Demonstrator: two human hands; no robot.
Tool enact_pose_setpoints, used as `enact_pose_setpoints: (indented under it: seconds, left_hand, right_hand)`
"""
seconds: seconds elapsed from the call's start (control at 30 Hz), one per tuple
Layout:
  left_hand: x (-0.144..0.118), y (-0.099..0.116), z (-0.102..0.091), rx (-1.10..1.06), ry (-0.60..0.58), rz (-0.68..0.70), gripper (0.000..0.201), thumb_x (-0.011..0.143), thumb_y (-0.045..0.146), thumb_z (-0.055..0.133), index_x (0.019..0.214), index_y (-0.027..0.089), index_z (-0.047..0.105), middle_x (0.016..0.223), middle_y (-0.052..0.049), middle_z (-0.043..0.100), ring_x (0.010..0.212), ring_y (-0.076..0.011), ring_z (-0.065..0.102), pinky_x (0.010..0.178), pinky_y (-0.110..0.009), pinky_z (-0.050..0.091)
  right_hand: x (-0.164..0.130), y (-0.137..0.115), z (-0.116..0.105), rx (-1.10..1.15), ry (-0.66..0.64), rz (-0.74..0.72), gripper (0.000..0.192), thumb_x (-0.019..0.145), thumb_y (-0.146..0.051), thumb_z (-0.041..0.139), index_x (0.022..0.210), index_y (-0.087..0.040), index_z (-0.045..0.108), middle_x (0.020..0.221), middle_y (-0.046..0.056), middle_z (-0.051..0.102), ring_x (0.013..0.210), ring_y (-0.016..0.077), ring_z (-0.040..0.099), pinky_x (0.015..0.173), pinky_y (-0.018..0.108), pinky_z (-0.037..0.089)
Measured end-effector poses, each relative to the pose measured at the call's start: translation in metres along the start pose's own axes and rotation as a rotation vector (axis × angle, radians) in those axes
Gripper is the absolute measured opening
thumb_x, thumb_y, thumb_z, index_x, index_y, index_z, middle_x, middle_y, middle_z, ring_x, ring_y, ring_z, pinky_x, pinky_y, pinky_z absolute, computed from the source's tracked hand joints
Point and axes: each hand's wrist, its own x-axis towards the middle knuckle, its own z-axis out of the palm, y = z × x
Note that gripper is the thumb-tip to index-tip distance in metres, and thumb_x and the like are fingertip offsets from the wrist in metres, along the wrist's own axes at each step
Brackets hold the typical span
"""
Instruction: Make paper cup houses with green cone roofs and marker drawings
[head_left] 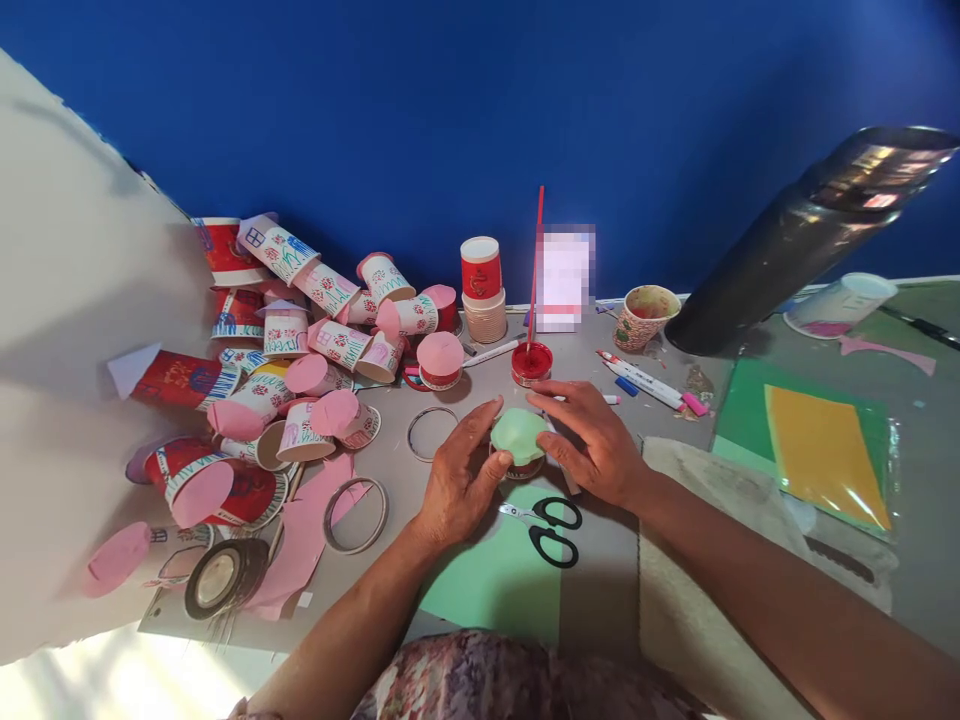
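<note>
Standing upright between both hands, cup [518,445]

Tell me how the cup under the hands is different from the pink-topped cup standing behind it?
The cup under the hands has a light green paper top; the pink-topped cup has a pink one. The green-topped cup is pressed between the left hand and right hand; the pink-topped cup stands untouched. The green-topped one sits nearer the scissors, the pink one nearer the pile of cups. Both are short, upright and paper-covered.
</note>
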Motion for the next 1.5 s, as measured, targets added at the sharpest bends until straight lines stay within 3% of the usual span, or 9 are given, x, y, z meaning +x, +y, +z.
enact_pose_setpoints:
  seconds: [0.13,0.3,0.53,0.83,0.93,1.07,1.2,1.3,1.5]
  left_hand:
    - [0.0,0.0,0.004,0.112,-0.005,0.086,0.056,0.097,0.041,0.063,0.148,0.023,0.053,0.15,-0.015,0.059,0.14,-0.029,0.055,0.116,-0.047,0.046]
    - [-0.003,-0.001,0.006,0.088,-0.009,0.015,0.053,0.098,0.043,0.061,0.147,0.022,0.054,0.147,-0.015,0.061,0.135,-0.0283,0.059,0.114,-0.046,0.048]
    - [-0.005,0.0,0.011,0.056,-0.061,-0.11,0.105,0.079,0.046,0.081,0.161,0.02,0.022,0.155,-0.021,0.049,0.142,-0.0341,0.05,0.114,-0.052,0.044]
    - [0.001,0.022,0.009,-0.142,0.094,-0.321,0.096,0.076,0.029,0.08,0.156,0.02,0.029,0.135,-0.014,0.064,0.121,-0.0264,0.065,0.106,-0.043,0.051]
    - [-0.001,0.036,-0.01,-0.186,0.174,-0.349,0.096,0.076,0.028,0.082,0.156,0.024,0.03,0.136,-0.012,0.063,0.124,-0.0254,0.064,0.108,-0.042,0.051]
    - [-0.007,0.046,-0.051,-0.028,0.316,-0.321,0.094,0.076,0.028,0.083,0.156,0.028,0.033,0.139,-0.011,0.062,0.124,-0.0263,0.063,0.107,-0.042,0.052]
    - [-0.01,0.03,-0.108,0.138,0.574,-0.295,0.095,0.073,0.032,0.083,0.155,0.024,0.035,0.136,-0.014,0.062,0.121,-0.028,0.066,0.102,-0.042,0.056]
    - [-0.008,0.013,-0.151,0.24,0.799,-0.378,0.095,0.072,0.033,0.084,0.154,0.023,0.037,0.132,-0.013,0.064,0.123,-0.0289,0.065,0.105,-0.045,0.054]
    - [0.021,-0.007,-0.198,0.27,0.838,-0.432,0.092,0.072,0.032,0.082,0.152,0.019,0.039,0.141,-0.017,0.06,0.129,-0.0317,0.062,0.107,-0.046,0.052]
  right_hand:
    - [0.0,-0.001,0.002,-0.028,-0.036,-0.023,0.034,0.103,-0.029,0.055,0.135,-0.019,0.063,0.134,0.018,0.063,0.122,0.0313,0.058,0.101,0.053,0.053]
    - [-0.001,0.0,0.004,-0.013,-0.037,-0.018,0.032,0.103,-0.031,0.055,0.132,-0.02,0.065,0.136,0.017,0.063,0.121,0.03,0.058,0.097,0.05,0.054]
    - [0.0,0.006,0.002,0.043,0.101,0.141,0.028,0.106,-0.033,0.047,0.124,-0.02,0.065,0.123,0.014,0.071,0.117,0.0268,0.062,0.102,0.047,0.05]
    - [-0.002,0.012,0.003,-0.007,0.113,0.175,0.027,0.106,-0.034,0.046,0.118,-0.021,0.067,0.115,0.012,0.072,0.11,0.0261,0.065,0.093,0.041,0.053]
    - [-0.005,0.015,0.005,-0.011,0.098,0.169,0.026,0.106,-0.034,0.046,0.117,-0.022,0.066,0.113,0.01,0.072,0.107,0.0251,0.066,0.092,0.041,0.053]
    - [-0.008,0.017,0.007,-0.01,0.076,0.147,0.026,0.106,-0.036,0.046,0.116,-0.023,0.067,0.112,0.009,0.073,0.106,0.0249,0.067,0.091,0.041,0.054]
    - [-0.008,0.016,0.007,-0.014,0.07,0.137,0.025,0.104,-0.036,0.049,0.114,-0.025,0.068,0.11,0.007,0.074,0.101,0.0246,0.069,0.084,0.038,0.057]
    - [-0.008,0.015,0.006,-0.026,0.056,0.126,0.022,0.102,-0.035,0.051,0.113,-0.026,0.068,0.108,0.007,0.074,0.099,0.0247,0.07,0.081,0.038,0.058]
    - [-0.009,0.018,0.005,-0.05,0.034,0.113,0.023,0.101,-0.037,0.052,0.111,-0.026,0.069,0.107,0.008,0.075,0.093,0.0264,0.071,0.078,0.04,0.059]
